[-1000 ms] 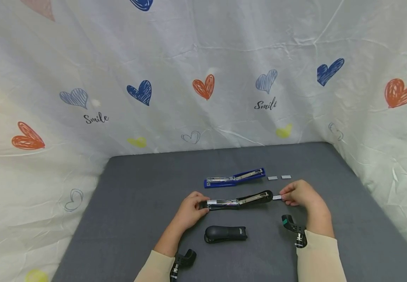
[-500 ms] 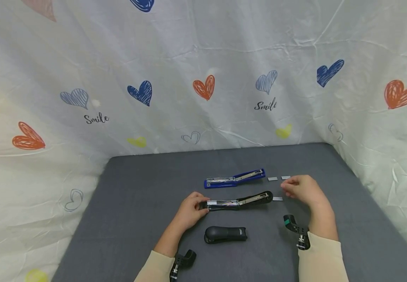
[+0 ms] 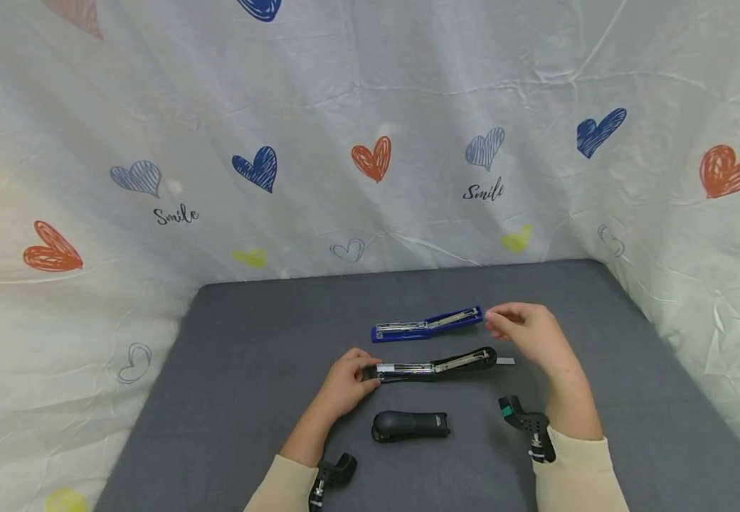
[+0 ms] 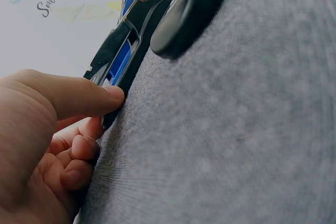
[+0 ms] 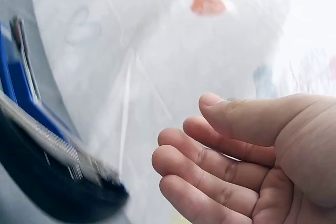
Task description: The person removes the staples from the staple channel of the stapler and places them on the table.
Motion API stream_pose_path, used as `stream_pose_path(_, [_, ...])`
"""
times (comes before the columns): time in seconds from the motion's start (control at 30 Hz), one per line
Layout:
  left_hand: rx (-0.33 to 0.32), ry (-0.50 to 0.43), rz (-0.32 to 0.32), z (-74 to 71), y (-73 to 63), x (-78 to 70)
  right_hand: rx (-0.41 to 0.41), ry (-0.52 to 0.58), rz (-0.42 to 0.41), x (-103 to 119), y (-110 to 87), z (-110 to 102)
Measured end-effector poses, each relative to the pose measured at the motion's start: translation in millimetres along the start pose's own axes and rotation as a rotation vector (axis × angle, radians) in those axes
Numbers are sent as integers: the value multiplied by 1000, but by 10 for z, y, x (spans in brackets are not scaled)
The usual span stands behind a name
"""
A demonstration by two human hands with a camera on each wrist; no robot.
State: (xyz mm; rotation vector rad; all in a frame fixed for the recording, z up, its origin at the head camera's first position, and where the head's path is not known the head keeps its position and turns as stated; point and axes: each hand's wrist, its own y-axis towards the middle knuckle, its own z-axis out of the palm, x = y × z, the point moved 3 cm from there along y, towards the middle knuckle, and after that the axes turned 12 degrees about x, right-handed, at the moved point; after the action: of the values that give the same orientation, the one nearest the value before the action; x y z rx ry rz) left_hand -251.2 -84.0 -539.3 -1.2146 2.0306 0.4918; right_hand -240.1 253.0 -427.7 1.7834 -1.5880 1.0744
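Observation:
My left hand (image 3: 346, 380) pinches the left end of an opened black stapler (image 3: 462, 360), thumb on the near side. In the left wrist view the thumb (image 4: 89, 95) presses along its edge. A small strip of staples (image 3: 505, 360) lies at this stapler's right end. Behind it an opened blue stapler (image 3: 402, 331) lies on the table. My right hand (image 3: 526, 331) hovers by the blue stapler's right end and covers the spot where two more strips lay. Seen from the right wrist, its fingers (image 5: 210, 177) are loosely bent with nothing between them.
A closed black stapler (image 3: 410, 424) lies in front of the opened ones, between my forearms. The grey table (image 3: 267, 341) ends at a white cloth (image 3: 309, 220) printed with hearts, which rises at the back and both sides.
My right hand let go of the staple strip at the black stapler's right end. It then moved back and left towards the blue stapler. The left hand stayed in place.

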Motion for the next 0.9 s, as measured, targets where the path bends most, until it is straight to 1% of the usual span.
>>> stream_pose_path(0.23, [-5, 5, 4, 5, -1, 3, 70, 0, -60, 206, 31, 215])
stream_pose_path(0.53, [-7, 4, 13, -3, 6, 0, 180, 44, -181, 334, 131, 531])
stream_pose_path(0.63, [-5, 2, 13, -1, 4, -3, 215, 58, -197, 361, 164, 672])
stream_pose_path(0.73, [-6, -1, 8, -2, 3, -6, 261, 25, -190, 370, 204, 825])
stream_pose_path(0.83, [-7, -9, 1, -3, 4, -6, 315, -46, -172, 372, 242, 983])
stream_pose_path(0.9, [-8, -10, 8, -2, 3, -7, 351, -83, -164, 383, 256, 1085])
